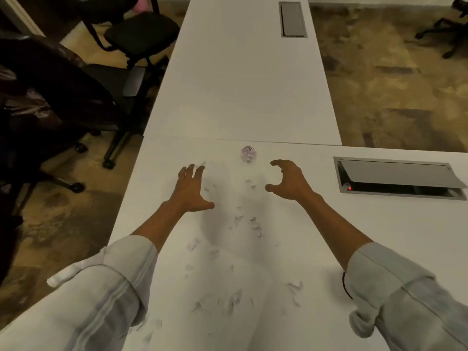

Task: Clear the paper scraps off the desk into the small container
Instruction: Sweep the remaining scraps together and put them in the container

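Several small white paper scraps lie scattered over the white desk, from between my hands down to the near edge. A crumpled paper ball sits at the far side of the desk, just beyond my fingertips. My left hand is spread flat, palm down, left of the scraps. On the other side, my right hand hovers with fingers curled like a claw, holding nothing. No small container is in view.
A second white desk extends away, with a grey cable hatch. A half-raised cable hatch with a red light lies at my right. Black office chairs stand on the floor to the left.
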